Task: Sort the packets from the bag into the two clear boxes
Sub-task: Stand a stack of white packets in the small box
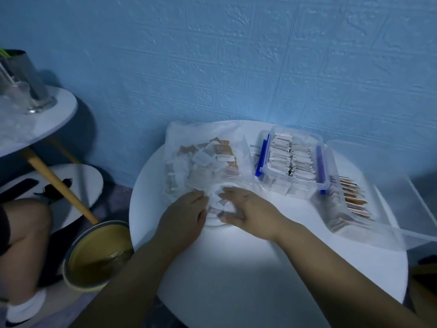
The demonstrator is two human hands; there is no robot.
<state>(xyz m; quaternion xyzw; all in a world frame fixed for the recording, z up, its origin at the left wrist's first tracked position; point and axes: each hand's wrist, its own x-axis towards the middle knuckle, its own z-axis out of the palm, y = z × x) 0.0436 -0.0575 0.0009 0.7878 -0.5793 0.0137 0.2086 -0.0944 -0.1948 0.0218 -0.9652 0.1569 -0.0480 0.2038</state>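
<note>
Holding crinkly clear plastic bag [205, 147]: left hand [185, 215], right hand [250, 210].

Bag [203, 143] thin clear plastic, crinkled; boxes [293, 185] clear hard plastic; table [236, 256] smooth white.

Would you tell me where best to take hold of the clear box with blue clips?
Probably grip the clear box by its long sides at the blue clips, hands coming from left and right; it is open-topped and packed with upright packets, so keep it level.
</note>
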